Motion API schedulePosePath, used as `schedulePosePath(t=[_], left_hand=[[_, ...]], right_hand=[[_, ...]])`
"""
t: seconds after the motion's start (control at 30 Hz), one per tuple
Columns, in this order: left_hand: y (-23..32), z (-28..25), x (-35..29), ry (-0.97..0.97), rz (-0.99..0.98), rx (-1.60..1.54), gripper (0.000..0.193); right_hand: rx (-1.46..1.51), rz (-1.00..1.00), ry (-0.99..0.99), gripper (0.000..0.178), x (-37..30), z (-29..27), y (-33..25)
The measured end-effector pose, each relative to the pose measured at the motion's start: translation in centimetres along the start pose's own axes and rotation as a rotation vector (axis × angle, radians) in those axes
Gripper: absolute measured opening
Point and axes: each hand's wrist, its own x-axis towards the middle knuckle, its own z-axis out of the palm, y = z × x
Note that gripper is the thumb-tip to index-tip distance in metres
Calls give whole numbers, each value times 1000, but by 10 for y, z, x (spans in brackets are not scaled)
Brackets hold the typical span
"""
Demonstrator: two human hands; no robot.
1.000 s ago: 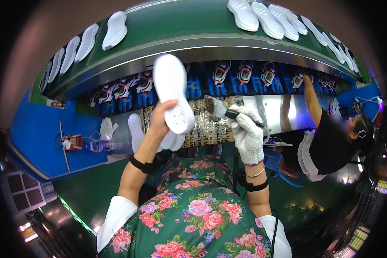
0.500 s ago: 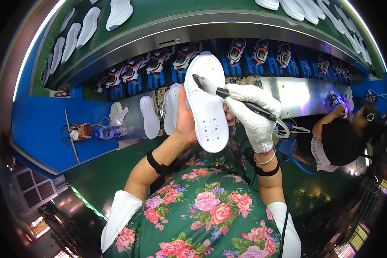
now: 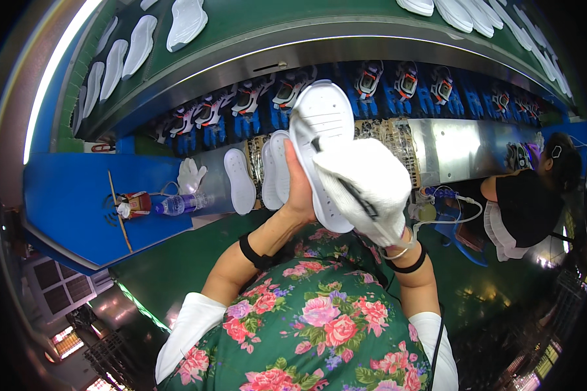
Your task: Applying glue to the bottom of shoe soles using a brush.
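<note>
My bare left hand (image 3: 299,186) grips a white shoe sole (image 3: 326,111) by its left edge and holds it upright in front of me. Over the sole's lower half is my right hand (image 3: 368,179) in a white knitted glove, closed round the black handle of a brush (image 3: 360,199). The bristle end is blurred and lies at the sole's upper left edge. A thin pale tube runs off near my right wrist. Behind my left hand, more white soles (image 3: 239,182) rest on the metal bench, some partly hidden by the held one.
On the blue table (image 3: 65,189) at left are a thin stick (image 3: 119,208), a red box (image 3: 135,204), a purple-labelled bottle (image 3: 176,204) and a white glove (image 3: 190,174). White soles line the green upper belt (image 3: 241,19). A co-worker (image 3: 528,195) sits at right.
The brush tip has moved to the sole's left edge, and my gloved hand has swung over the sole's lower half, covering its holes. The whole view has shifted slightly.
</note>
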Motion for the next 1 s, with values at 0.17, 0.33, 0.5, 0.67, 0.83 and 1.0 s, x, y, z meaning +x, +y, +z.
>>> schedulePosePath(t=[0.17,0.33,0.5,0.67,0.83,1.0], left_hand=[[-6,-27,8,-326,38,-423,98],[-1,-19,11,-147,3,-227,101],[1,-22,15,-322,11,-394,101],[4,-21,15,124,12,-63,99],[7,-44,10,-331,49,-297,95],[14,-29,15,8,-53,-258,103]], right_hand=[[53,91,254,22,4,1,9],[81,-55,37,29,0,2,3],[359,251,224,18,-7,1,15],[50,-62,38,21,-13,5,9],[444,131,111,17,-18,7,14],[74,-116,28,30,-26,12,8]])
